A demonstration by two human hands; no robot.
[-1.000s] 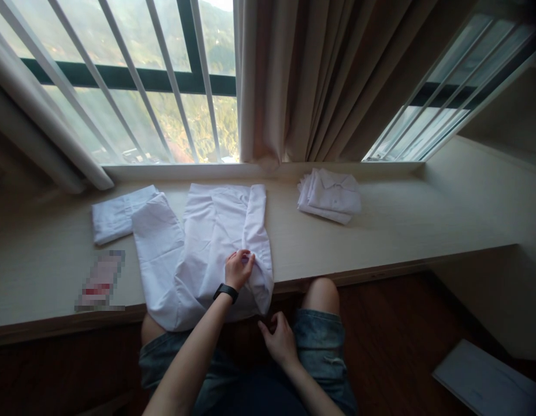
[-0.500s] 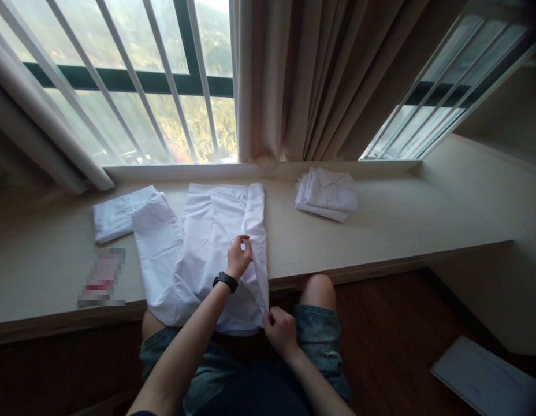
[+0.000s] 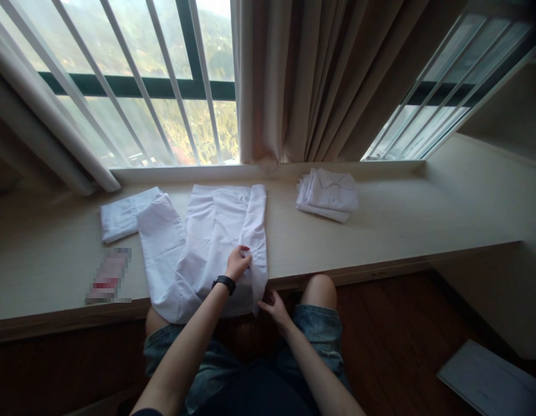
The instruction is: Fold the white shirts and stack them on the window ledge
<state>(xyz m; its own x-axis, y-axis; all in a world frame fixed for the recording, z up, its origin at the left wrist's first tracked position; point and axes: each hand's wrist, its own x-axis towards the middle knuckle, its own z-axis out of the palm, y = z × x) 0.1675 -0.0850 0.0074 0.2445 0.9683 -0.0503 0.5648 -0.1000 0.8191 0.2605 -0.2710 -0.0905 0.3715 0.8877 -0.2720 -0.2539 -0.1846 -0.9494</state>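
A white shirt point(image 3: 203, 242) lies partly folded on the wooden ledge, its lower edge hanging over the front above my lap. My left hand point(image 3: 238, 263), with a black watch on the wrist, pinches the cloth near the shirt's right side. At the lower right edge of the shirt is my right hand point(image 3: 275, 307). Its thumb side reaches to the cloth and its fingers are loosely apart. One sleeve-like flap point(image 3: 159, 231) spreads out to the left.
A folded white garment point(image 3: 125, 216) lies behind the flap at left, partly covered by it. A blurred pinkish object point(image 3: 108, 276) rests near the front edge. Folded white shirts point(image 3: 331, 193) are stacked at right. Curtains point(image 3: 268, 86) and a barred window stand behind the ledge point(image 3: 393, 225).
My right hand has moved slightly up and left, and its fingers have loosened. The shirt's lower edge has risen and its corner sags. My left hand has shifted a little towards me.
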